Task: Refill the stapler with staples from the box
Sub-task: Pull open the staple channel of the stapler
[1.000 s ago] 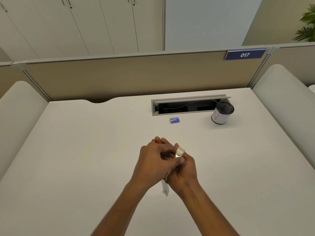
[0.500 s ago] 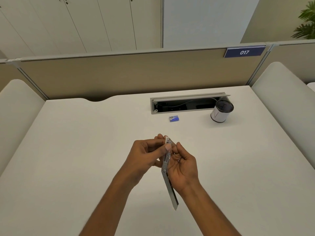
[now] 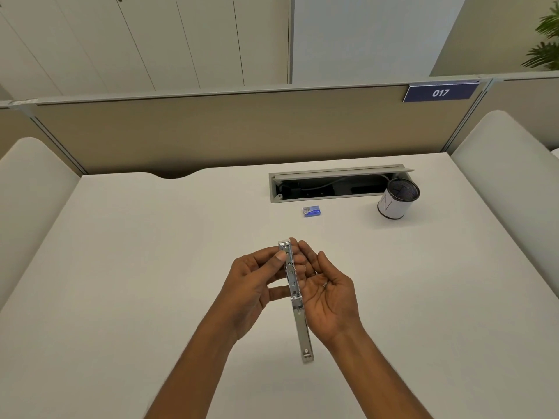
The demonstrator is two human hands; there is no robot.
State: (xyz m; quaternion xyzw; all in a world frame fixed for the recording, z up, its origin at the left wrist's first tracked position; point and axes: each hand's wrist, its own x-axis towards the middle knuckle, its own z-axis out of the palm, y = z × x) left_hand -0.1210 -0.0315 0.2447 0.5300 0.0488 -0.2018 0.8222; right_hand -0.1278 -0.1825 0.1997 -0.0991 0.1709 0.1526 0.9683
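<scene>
Seen from above through a head-worn camera. Pale cabinet doors [image 3: 151, 40] fill the upper left of the frame, and a beige partition [image 3: 211, 128] runs across below them. Under that, a white tabletop [image 3: 136, 267] spreads over most of the picture.

Two bare forearms reach in from the bottom edge to the centre of the frame. The left hand [image 3: 251, 285] pinches the upper half of a metal stapler [image 3: 298, 316], with the thumb on its near face and curled fingers behind it. The stapler is swung open into one long, thin strip. It is held above the tabletop, running from the fingertips down toward the bottom of the frame.

Just right of it, the right hand [image 3: 329, 297] is released, palm up, with relaxed fingers cupped beside and behind the strip. Whether it touches the metal cannot be told.

Above the hands, right of centre and well apart from them, a small blue box [image 3: 311, 211] lies on the tabletop. Just beyond it is an open cable tray [image 3: 338, 184] sunk into the surface. At the tray's right end stands a white cup [image 3: 396, 204] with a dark mesh inside. In the upper right are a blue plate [image 3: 440, 92] reading 017 and green plant leaves [image 3: 546, 40].
</scene>
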